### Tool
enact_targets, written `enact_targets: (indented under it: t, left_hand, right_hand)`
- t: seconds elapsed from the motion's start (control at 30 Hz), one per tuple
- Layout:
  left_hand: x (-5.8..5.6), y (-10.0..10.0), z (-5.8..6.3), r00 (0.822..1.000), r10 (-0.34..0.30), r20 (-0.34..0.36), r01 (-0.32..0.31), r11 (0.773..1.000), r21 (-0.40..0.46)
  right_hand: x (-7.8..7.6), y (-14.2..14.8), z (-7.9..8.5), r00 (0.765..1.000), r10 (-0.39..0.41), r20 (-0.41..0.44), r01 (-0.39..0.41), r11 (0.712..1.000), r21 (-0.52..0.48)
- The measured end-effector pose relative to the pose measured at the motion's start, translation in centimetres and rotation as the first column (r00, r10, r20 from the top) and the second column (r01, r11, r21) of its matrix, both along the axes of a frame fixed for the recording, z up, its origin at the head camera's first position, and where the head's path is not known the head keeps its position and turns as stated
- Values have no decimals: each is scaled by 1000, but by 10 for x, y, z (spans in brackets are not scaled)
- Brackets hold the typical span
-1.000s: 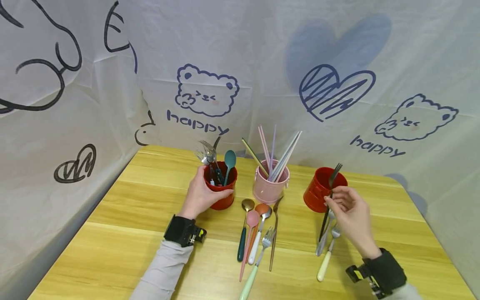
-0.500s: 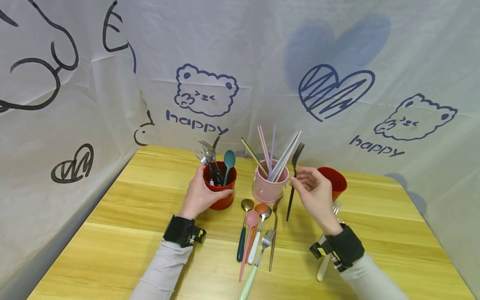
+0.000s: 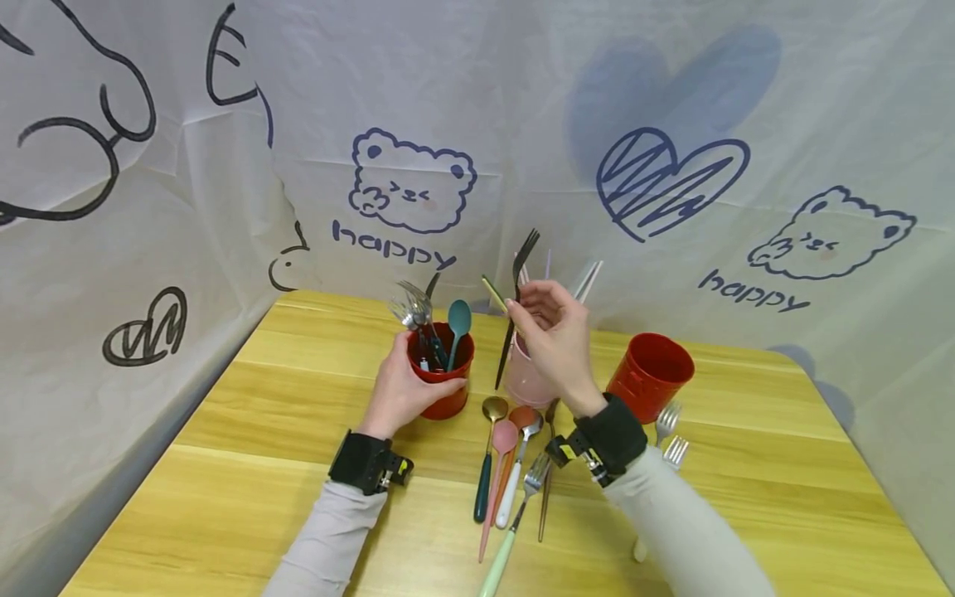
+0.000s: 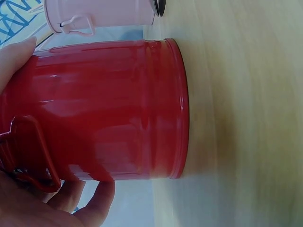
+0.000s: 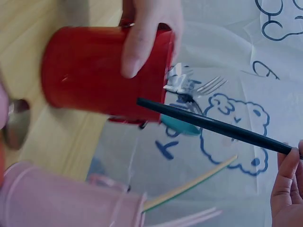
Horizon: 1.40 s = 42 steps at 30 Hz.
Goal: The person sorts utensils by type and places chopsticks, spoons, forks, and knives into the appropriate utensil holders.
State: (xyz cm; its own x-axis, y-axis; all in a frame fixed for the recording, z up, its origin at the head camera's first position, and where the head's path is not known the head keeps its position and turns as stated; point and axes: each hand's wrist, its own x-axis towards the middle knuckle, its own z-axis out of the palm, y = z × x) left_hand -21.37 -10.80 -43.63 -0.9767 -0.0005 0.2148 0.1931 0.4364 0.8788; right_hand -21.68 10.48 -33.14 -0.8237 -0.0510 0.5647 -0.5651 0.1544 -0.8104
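My left hand [image 3: 403,385] grips the left red cup [image 3: 448,405], thumb across its near side and fingers round the far left side. Several silver forks [image 3: 413,307] and a teal spoon [image 3: 458,319] stand in that cup. With thumb and fingertips, my right hand [image 3: 555,340] pinches a black fork [image 3: 513,311], tines up, in front of the pink cup [image 3: 528,381]. In the right wrist view the fork's dark handle [image 5: 213,125] points toward the red cup, its lower end near the cup's rim. The left wrist view shows the red cup [image 4: 109,109] upright on the table.
Pink, white and green chopsticks [image 3: 589,282] stand in the pink cup. In front lie a gold spoon [image 3: 494,408], a pink spoon [image 3: 504,435], a green-handled fork [image 3: 501,555] and other cutlery. Another red cup [image 3: 651,377] stands at right, with two forks [image 3: 667,421] near it.
My right hand has carried the black fork leftward from the right red cup, past the pink cup's chopsticks, and raised it. My left hand keeps its grip on the left red cup.
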Motion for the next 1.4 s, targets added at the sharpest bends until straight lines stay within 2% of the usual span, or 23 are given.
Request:
enact_targets:
  t: [0.3, 0.53, 0.63, 0.8, 1.03, 1.27, 1.4]
  left_hand:
    - [1, 1, 1, 1000, 7, 8, -7, 1000, 0]
    - [1, 0, 2, 1000, 14, 20, -14, 1000, 6]
    - [1, 0, 2, 1000, 15, 23, -15, 1000, -1]
    - [2, 0, 3, 1000, 8, 21, -8, 1000, -12]
    - [2, 1, 4, 1000, 10, 22, -10, 1000, -9]
    - [2, 1, 4, 1000, 7, 14, -7, 1000, -8]
    - [2, 0, 4, 1000, 11, 11, -11, 1000, -4]
  right_hand:
    - [-12, -35, 11, 999, 1, -36, -5, 994, -113]
    - [-14, -52, 2, 998, -2, 66, 10, 993, -115]
    - [-16, -59, -5, 999, 6, 47, -2, 997, -75]
    - [-19, -65, -19, 999, -33, 13, 32, 999, 41]
    - [-19, -61, -41, 992, -87, 90, 70, 981, 179]
    - [-17, -49, -57, 993, -107, 52, 93, 973, 210]
    - [-16, -45, -62, 991, -120, 64, 102, 967, 232]
